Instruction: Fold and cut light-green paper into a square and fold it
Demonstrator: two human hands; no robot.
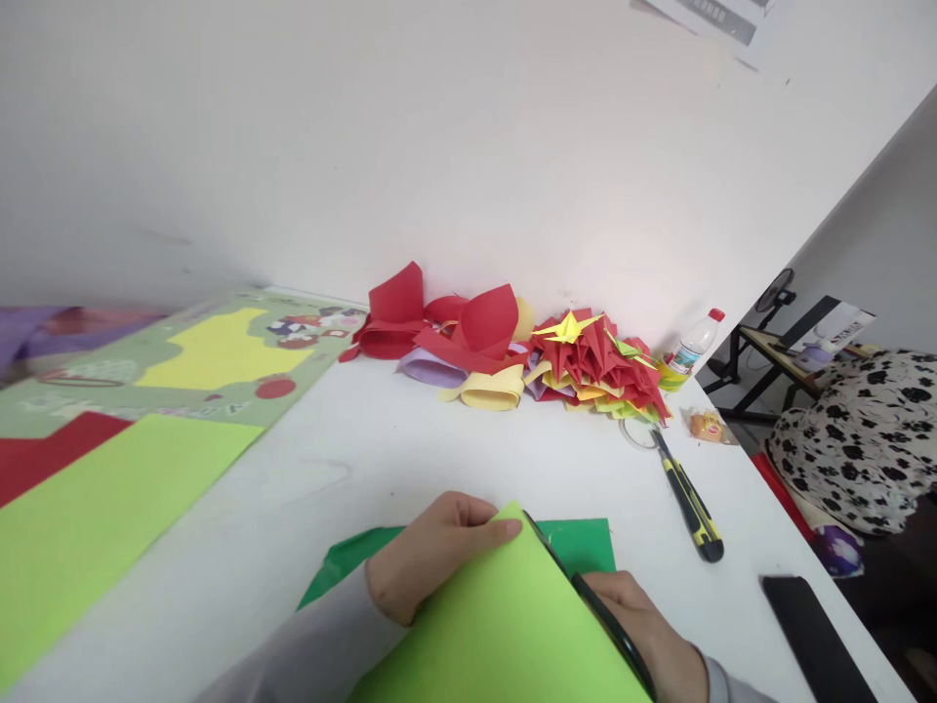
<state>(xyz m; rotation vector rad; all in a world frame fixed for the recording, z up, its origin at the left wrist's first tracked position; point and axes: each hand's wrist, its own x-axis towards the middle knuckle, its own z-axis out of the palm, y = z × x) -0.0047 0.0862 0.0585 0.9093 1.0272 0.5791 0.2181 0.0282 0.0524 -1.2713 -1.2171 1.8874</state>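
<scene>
My left hand (443,547) pinches the top corner of a lime-green sheet of paper (505,625) between thumb and fingers. Along that sheet's right edge, my right hand (644,625) grips black-handled scissors (613,622). Their dark blades run up beside the paper's edge, partly hidden by it. Beneath both hands lies a piece of dark green paper (582,542) on the white table. The lower part of the lime sheet runs out of view, and most fingers of my right hand are behind the scissor handle.
Rolled red, purple and yellow paper shapes (483,327) and a pile of folded paper (596,366) line the wall. To the right are a bottle (692,347), a utility knife (686,498) and a black phone-like slab (816,640). More lime paper (139,498) lies left.
</scene>
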